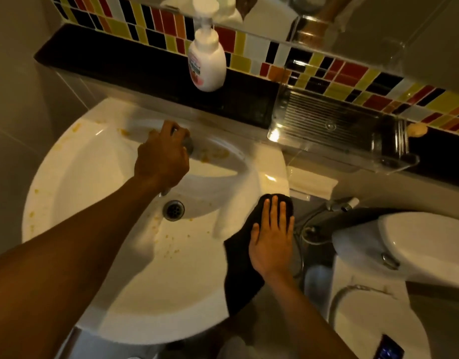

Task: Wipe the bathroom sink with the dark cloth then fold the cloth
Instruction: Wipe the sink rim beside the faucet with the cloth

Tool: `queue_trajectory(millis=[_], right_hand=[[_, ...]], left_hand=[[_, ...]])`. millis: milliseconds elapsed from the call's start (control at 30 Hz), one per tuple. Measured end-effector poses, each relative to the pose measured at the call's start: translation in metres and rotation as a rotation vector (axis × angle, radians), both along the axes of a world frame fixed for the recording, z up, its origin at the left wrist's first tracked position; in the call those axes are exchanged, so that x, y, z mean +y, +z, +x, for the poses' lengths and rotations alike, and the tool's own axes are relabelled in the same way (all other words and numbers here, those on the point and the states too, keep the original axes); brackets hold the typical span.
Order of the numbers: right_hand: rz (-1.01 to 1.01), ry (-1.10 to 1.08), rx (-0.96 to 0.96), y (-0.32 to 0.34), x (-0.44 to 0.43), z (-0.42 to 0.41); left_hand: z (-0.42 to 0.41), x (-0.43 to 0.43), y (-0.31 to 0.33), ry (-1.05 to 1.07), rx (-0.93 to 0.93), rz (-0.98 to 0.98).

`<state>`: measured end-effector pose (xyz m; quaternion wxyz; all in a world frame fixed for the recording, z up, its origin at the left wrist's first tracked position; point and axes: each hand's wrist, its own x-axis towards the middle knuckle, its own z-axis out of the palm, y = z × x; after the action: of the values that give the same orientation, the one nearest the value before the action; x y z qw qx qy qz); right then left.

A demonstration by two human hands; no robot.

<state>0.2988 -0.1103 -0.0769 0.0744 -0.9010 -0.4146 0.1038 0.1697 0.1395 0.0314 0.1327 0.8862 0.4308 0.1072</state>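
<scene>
From the head camera, the right hand lies flat, fingers spread and straight, pressing the dark cloth onto the right rim of the sink. The cloth spreads out beneath and to the left of that palm, with part of it hanging over the rim's outer edge below the wrist. It is pinned down by the palm, not gripped.

The left hand reaches to the back of the basin and is curled over the tap, fingers wrapped around its top; only a sliver of metal shows past the knuckles. Whether it is turning the tap or only resting there, I cannot tell.

Judging progress: the wiping looks barely begun. Yellow-orange stains sit just right of the left hand on the back slope, more fleck the bowl below that hand around the drain, and further specks dot the far-left rim. None of these areas looks wiped, and the cloth touches only the right rim, well apart from the worst marks. Almost all of the wipe remains, and the fold after it; the cloth is still loose and unfolded.

Beyond the left hand, a soap dispenser stands on the dark ledge; right of the right hand, a toilet sits beside the sink.
</scene>
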Motion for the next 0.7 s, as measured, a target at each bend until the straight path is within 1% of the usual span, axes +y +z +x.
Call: queue_trajectory(millis=[100, 233, 333, 533, 600, 700], right_hand=[[-0.030, 0.090, -0.079, 0.001, 0.042, 0.044], [-0.046, 0.309, -0.173, 0.007, 0.104, 0.087], [-0.059, 0.538, -0.231, 0.009, 0.139, 0.098], [-0.042, 0.831, -0.309, 0.006, 0.183, 0.095], [-0.024, 0.884, -0.373, 0.005, 0.199, 0.083], [0.035, 0.834, -0.394, -0.001, 0.221, 0.056]], left_hand=[[0.002, 0.001, 0.002, 0.005, 0.015, 0.004], [0.002, 0.000, 0.003, 0.018, 0.018, 0.001], [0.003, 0.000, 0.004, 0.031, 0.025, 0.002], [0.004, 0.002, 0.000, 0.036, 0.037, 0.006], [0.004, 0.003, -0.001, 0.033, 0.036, 0.017], [0.004, 0.003, -0.002, 0.037, 0.051, 0.022]])
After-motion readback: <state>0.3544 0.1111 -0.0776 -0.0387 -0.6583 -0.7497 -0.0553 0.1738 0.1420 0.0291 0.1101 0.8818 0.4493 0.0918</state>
